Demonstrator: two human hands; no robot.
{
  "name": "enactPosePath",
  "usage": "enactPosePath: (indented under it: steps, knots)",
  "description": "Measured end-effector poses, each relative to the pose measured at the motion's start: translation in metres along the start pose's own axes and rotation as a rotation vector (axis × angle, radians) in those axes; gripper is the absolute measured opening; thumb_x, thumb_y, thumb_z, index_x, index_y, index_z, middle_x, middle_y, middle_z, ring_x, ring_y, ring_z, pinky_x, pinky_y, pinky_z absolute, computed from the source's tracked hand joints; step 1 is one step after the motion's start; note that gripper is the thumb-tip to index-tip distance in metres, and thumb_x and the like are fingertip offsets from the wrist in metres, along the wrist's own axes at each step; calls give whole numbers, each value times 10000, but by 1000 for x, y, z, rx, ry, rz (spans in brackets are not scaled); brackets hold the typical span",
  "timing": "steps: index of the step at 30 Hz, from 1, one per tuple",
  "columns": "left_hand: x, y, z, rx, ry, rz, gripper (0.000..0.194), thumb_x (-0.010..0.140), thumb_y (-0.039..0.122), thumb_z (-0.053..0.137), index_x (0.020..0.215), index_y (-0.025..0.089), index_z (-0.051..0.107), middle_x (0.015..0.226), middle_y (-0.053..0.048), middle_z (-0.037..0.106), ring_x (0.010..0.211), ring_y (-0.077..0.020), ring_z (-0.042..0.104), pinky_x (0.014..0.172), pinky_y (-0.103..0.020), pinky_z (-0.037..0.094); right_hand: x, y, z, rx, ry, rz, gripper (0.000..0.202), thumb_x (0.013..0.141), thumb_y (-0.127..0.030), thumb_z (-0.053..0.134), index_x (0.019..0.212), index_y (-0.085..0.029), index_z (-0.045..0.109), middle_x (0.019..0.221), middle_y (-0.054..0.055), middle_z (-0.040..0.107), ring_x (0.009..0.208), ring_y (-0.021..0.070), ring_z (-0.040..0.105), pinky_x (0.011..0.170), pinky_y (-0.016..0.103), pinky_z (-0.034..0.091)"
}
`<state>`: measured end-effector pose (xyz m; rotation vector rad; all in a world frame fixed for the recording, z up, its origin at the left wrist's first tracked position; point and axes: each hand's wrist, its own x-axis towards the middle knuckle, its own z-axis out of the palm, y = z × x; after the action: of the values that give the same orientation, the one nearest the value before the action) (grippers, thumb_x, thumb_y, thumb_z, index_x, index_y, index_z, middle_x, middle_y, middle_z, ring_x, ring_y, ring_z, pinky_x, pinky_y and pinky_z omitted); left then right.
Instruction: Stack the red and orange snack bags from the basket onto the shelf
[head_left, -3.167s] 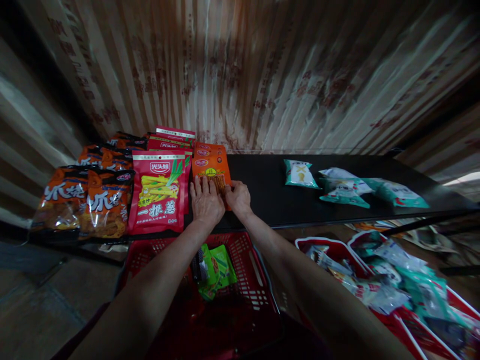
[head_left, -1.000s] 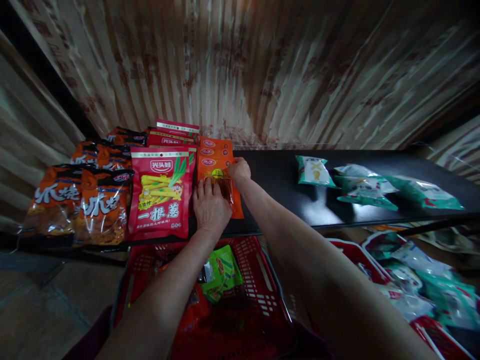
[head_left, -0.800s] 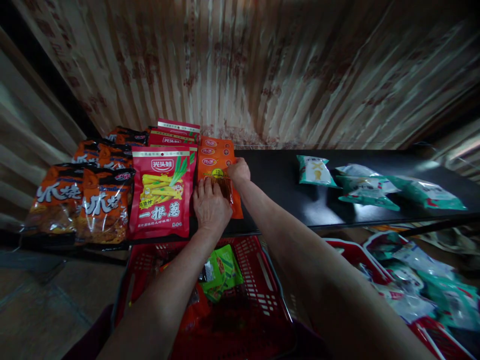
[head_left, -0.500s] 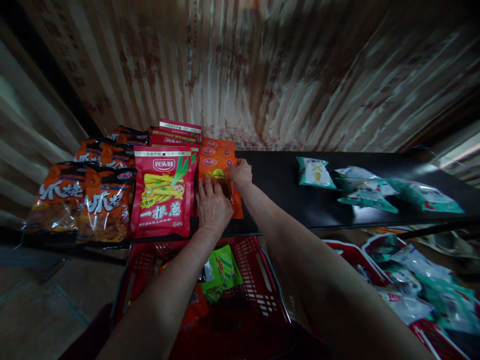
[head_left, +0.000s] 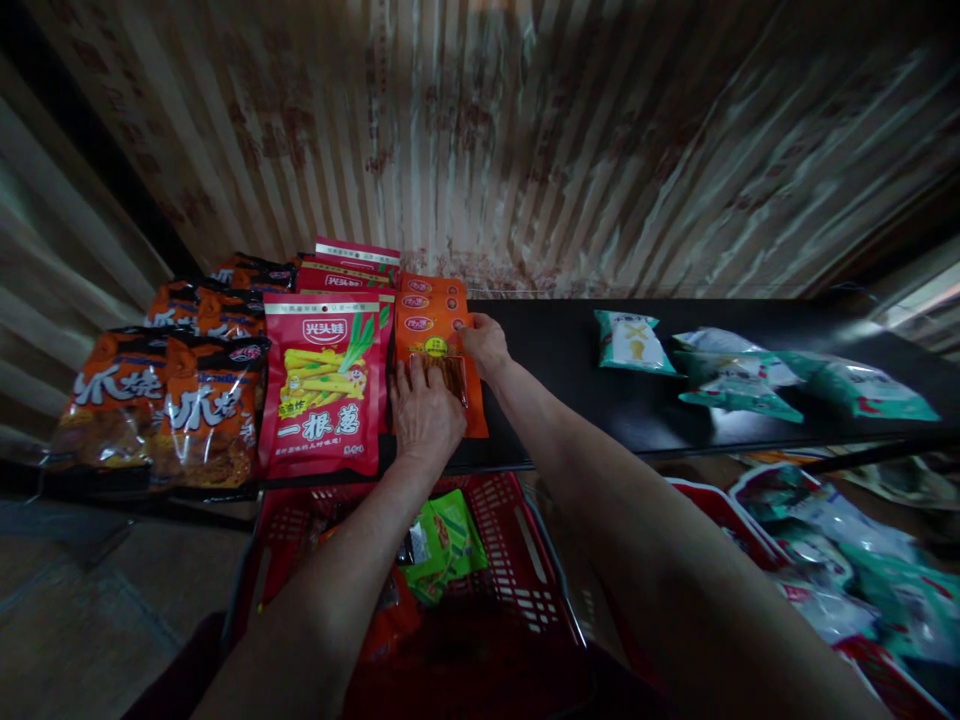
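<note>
Orange packets (head_left: 433,325): overlapped on the black shelf (head_left: 559,385), beside the red packets (head_left: 322,390).
Left hand (head_left: 429,412): laid flat on the front packet, fingers slightly spread.
Right hand (head_left: 485,345): fingers bent at the packets' right edge; whether it is gripped cannot be told.
Shelf: dark, glossy; teal bags (head_left: 636,342) set well apart at right.
Room: dim, backed by pleated patterned curtain (head_left: 450,140); tiled floor (head_left: 82,600) seen below.

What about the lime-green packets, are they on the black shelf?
No, the lime-green packets lie in the red basket, below the black shelf.
</note>
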<state>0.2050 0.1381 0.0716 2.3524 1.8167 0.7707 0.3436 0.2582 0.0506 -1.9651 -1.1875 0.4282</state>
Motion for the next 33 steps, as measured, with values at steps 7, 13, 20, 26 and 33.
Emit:
enactPosePath:
  steps: [7,13,20,26,33]
  knots:
    - [0,0,0,-10,-1,1,418,805,204,451,1192,70,531,1385,-190,458,1290,-341,389,1061,-469,298,-2,-4,-3,13,-23,18,314,816,-317,540,1108,-228,614,1021,49,686,942,182,624,833,335,470]
    - [0,-1,1,-16,22,14,413,805,199,448,1181,54,539,1376,-199,468,1307,-333,372,1075,-475,277,-14,-15,-11,-89,1,32,364,836,-349,522,1156,-184,576,1086,104,666,1031,226,605,911,366,438]
    - [-1,-3,2,-31,59,99,403,796,169,450,1145,-1,557,1338,-254,492,1325,-331,358,1109,-492,212,-61,-18,-29,-35,139,-93,432,789,-182,487,1209,-96,534,1215,169,591,1139,254,541,981,410,397]
    - [2,-5,3,-48,81,192,350,814,182,462,1089,18,604,1298,-249,534,1292,-325,415,1091,-491,274,-153,-8,-61,239,205,-293,374,779,-177,459,1137,-143,563,1234,141,569,1146,220,522,991,424,408]
    - [-48,-9,-22,-312,204,550,321,838,95,403,1075,115,619,1250,-120,605,1284,-226,440,1049,-414,384,-284,38,-89,435,31,-64,324,840,-245,464,1150,-186,541,1111,92,626,999,184,602,920,379,469]
